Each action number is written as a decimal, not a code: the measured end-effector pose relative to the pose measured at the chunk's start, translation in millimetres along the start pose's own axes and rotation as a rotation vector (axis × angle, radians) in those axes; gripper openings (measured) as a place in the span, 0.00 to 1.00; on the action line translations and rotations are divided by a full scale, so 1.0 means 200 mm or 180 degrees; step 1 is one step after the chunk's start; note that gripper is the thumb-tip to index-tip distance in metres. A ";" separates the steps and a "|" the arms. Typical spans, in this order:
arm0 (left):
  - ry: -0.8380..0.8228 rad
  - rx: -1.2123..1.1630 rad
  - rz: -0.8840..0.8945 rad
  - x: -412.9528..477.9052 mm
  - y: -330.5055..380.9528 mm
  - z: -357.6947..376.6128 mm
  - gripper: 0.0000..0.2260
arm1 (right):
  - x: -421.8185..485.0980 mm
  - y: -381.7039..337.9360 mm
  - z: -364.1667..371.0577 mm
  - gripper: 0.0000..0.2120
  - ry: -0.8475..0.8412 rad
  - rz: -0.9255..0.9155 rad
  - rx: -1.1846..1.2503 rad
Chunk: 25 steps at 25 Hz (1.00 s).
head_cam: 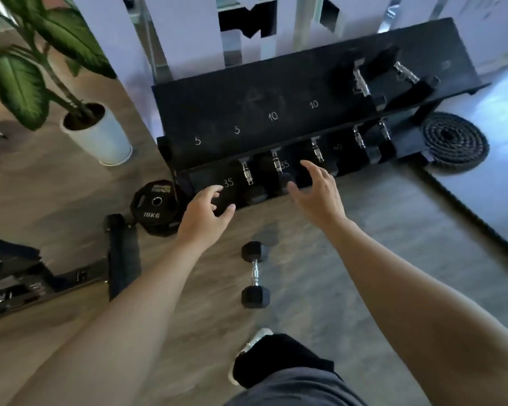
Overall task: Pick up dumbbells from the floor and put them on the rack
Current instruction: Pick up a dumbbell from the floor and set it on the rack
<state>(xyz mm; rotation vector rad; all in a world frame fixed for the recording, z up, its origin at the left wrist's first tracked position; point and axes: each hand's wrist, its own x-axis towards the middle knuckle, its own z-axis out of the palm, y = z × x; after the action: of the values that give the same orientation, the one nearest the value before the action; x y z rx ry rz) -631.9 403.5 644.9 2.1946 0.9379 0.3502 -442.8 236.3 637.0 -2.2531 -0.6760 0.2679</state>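
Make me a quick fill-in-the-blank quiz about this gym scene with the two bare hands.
1. The small black hex dumbbell lies on the ____.
2. Both the left hand and right hand are ____, holding nothing.
3. The round black weight plate reads ____.
4. The green leafy plant stands in a ____ pot.

Answers: floor; open; 10KG; white

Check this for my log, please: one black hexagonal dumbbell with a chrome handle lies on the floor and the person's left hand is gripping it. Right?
Not quite. The head view shows the black hexagonal dumbbell with a chrome handle lying on the floor, but the left hand is open and empty, held above it near the black rack, as is the right hand.
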 end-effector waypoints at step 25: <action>-0.3396 0.0970 0.0492 1.40 -0.46 0.89 0.11 | -0.16 0.27 1.18 0.13 0.2127 0.4099 0.1819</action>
<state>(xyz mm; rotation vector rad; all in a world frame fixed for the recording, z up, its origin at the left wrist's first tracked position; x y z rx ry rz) -397.3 557.7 446.5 2.2420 0.2187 -0.8835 -539.0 332.2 433.1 -1.7173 1.1160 0.2316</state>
